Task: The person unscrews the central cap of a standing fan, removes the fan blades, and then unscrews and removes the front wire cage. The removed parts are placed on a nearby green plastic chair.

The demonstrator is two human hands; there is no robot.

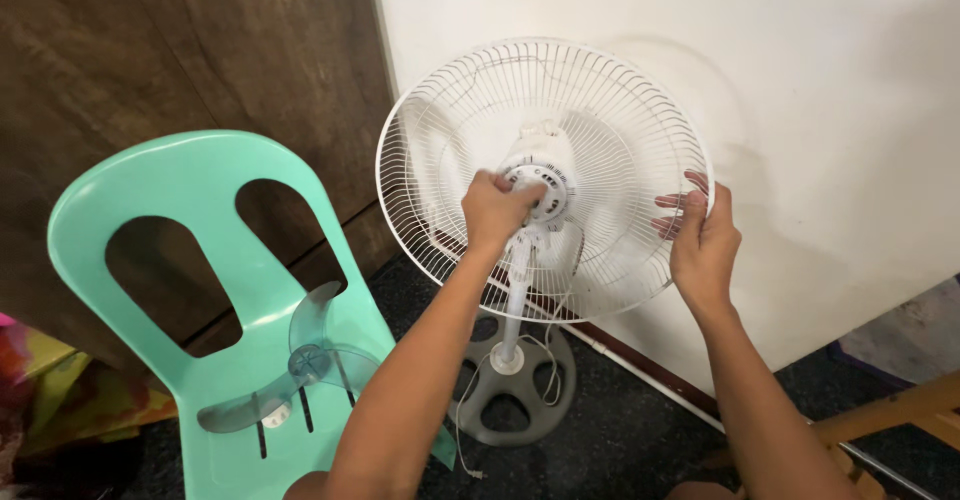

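Centrally, the left hand [495,210] closes its fingers on the motor hub [540,185] of a white fan guard [610,110] (fingertips hidden). Right hand [703,245] pinches the guard's rim, fingers showing through the wires; a clear blade [300,355] lies on the green chair [190,185].

Fan guard [600,110]: thin white wire, smooth. Chair [180,190]: glossy mint plastic. Fan blade [310,360]: translucent grey plastic; wall panel [150,50]: matt dark wood.

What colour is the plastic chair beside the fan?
Mint green; the chair shows best in the head view.
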